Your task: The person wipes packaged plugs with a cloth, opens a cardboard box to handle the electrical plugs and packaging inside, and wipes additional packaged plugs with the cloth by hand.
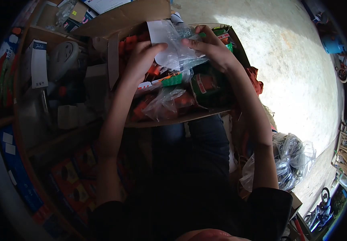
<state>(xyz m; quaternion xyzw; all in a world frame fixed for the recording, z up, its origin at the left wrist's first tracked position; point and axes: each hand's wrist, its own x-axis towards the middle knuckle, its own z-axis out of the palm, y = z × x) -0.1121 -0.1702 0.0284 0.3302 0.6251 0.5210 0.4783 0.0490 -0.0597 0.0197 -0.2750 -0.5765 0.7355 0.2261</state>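
Now left hand and right hand, both grips narrow, pinching clear bag above open box; opposite sides held, probably keeping it spread. Orange packs inside box, below bag.

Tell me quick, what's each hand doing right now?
Left hand: closed, holding the white sheet.
Right hand: closed, holding clear plastic.

Glossy, wrinkled plastic is seen in the bag at upper centre, matt cardboard in the flap at upper left.
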